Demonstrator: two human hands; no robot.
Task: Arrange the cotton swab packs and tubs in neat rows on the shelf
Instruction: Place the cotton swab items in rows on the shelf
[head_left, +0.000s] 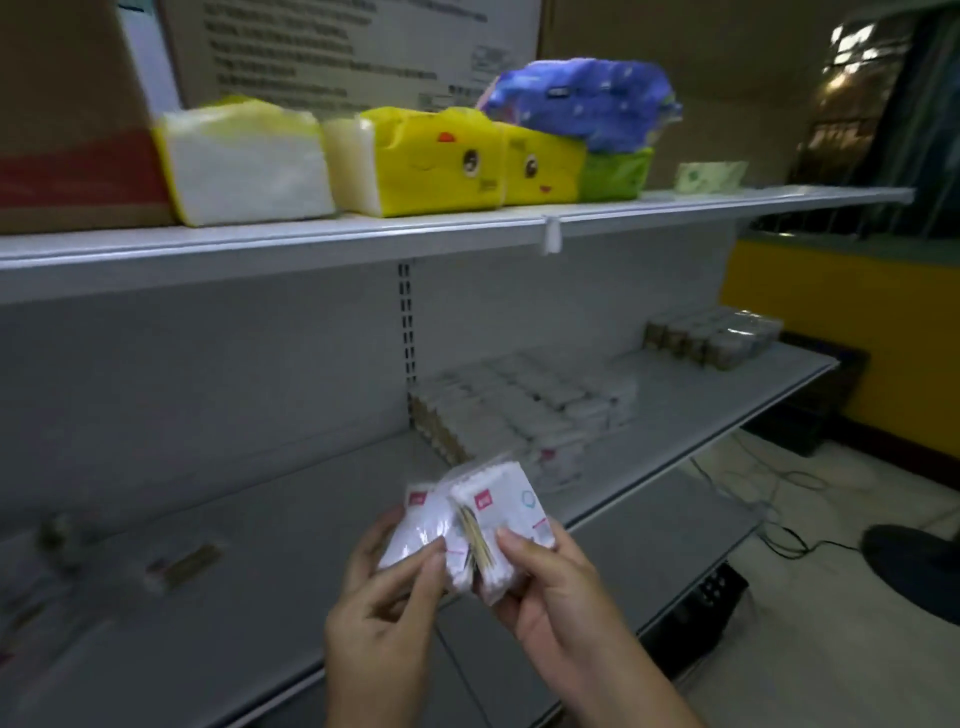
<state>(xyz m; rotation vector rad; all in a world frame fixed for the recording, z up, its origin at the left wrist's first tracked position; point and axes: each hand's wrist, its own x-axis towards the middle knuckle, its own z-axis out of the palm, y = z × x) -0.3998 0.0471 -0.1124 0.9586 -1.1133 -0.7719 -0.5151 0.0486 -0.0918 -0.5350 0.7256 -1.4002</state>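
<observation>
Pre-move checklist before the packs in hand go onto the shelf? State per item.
1. Left hand grips the held packs: ok.
2. Right hand grips the held packs: ok.
3. Bare space on the lower shelf left of the stacked packs: ok.
4. Stacked packs in straight rows: cannot tell, blurred.
5. Stray pack lies alone at the shelf's left, out of any row: not ok.
6. Tubs grouped at the right rear: ok.
</observation>
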